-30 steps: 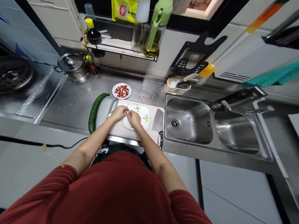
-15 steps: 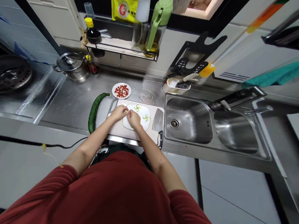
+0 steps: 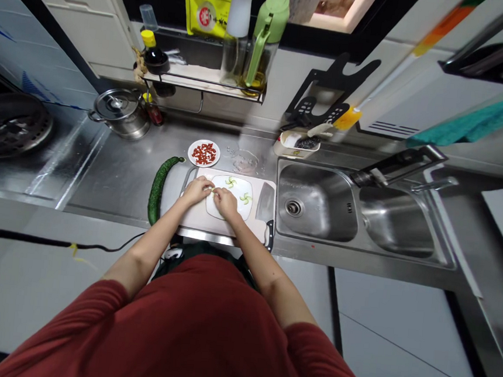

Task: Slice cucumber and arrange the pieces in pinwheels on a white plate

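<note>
Both forearms reach forward over the counter and converge above the white plate [image 3: 234,211]. Left hand [image 3: 195,190]: palm down, wrist over the cutting board [image 3: 196,220], fingers bent inward at the plate's left edge. Right hand [image 3: 226,203]: back upward, fingers curled, thumb and index turned to meet the left fingertips. Grip: both hands pinch a small pale-green piece [image 3: 213,190] between them, its outline mostly hidden. Two pinwheels of green slices [image 3: 246,198] lie on the plate; knife [image 3: 266,203] to its right, whole cucumber [image 3: 157,189] left of the board.
</note>
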The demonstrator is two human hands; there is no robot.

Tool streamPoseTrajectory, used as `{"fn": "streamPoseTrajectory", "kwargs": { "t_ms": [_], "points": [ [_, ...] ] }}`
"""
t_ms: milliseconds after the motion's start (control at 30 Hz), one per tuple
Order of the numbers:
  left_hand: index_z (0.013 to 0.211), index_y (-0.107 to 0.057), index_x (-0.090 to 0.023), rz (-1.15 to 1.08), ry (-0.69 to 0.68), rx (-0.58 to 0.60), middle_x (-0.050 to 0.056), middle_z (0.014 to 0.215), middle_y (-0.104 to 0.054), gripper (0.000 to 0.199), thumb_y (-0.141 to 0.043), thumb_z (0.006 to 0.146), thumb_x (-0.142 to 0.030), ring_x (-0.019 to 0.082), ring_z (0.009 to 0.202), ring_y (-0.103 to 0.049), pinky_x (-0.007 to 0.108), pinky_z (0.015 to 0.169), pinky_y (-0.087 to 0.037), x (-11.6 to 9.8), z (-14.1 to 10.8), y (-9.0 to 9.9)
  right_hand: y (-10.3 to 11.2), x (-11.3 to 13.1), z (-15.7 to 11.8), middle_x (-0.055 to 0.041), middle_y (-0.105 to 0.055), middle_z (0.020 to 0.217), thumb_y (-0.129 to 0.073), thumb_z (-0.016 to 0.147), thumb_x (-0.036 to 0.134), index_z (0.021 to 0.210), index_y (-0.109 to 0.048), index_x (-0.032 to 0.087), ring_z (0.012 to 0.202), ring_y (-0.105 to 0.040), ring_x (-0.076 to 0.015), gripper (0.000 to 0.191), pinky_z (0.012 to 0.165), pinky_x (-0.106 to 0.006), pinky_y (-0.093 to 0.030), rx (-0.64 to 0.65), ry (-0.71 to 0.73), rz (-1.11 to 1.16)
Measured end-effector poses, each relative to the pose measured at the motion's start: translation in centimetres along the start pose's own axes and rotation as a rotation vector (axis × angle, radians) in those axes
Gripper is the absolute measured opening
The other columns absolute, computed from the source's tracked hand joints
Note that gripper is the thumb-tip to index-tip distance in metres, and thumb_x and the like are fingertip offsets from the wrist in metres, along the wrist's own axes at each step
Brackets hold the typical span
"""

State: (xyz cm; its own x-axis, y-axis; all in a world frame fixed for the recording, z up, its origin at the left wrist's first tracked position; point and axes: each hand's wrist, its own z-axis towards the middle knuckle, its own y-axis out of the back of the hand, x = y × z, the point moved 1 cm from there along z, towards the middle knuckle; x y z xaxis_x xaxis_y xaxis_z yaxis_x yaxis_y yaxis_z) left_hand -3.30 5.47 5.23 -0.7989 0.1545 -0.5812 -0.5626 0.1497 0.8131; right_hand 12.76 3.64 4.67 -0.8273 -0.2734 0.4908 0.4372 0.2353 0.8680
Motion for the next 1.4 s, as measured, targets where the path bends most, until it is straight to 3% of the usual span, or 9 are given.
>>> {"fn": "streamPoseTrajectory", "kwargs": {
  "t_ms": [167, 1400],
  "points": [
    [0.101, -0.07, -0.022, 0.013, 0.03, 0.013, 0.005, 0.094, -0.058, 0.027, -0.057, 0.078, -0.024, 0.017, 0.084, -0.055, 0.028, 0.078, -0.043, -0.33, 0.05, -0.1, -0.01, 0.25, -0.27, -0.0066, -0.06, 0.109, -0.04, 0.092, 0.028, 0.118, -0.058, 0.025, 0.1, -0.052, -0.0201, 0.032, 0.08, -0.028, -0.041, 0.057, -0.019, -0.07],
    [0.099, -0.07, -0.022, 0.005, 0.024, 0.005, 0.005, 0.09, -0.057, 0.025, -0.059, 0.078, -0.025, 0.017, 0.082, -0.054, 0.028, 0.077, -0.042, 0.02, 0.4, -0.63, 0.37, 0.61, -0.36, -0.0088, -0.059, 0.111, -0.039, 0.093, 0.033, 0.122, -0.055, 0.024, 0.102, -0.051, -0.0216, 0.034, 0.081, -0.03, -0.04, 0.095, -0.037, -0.105]
  ]
}}
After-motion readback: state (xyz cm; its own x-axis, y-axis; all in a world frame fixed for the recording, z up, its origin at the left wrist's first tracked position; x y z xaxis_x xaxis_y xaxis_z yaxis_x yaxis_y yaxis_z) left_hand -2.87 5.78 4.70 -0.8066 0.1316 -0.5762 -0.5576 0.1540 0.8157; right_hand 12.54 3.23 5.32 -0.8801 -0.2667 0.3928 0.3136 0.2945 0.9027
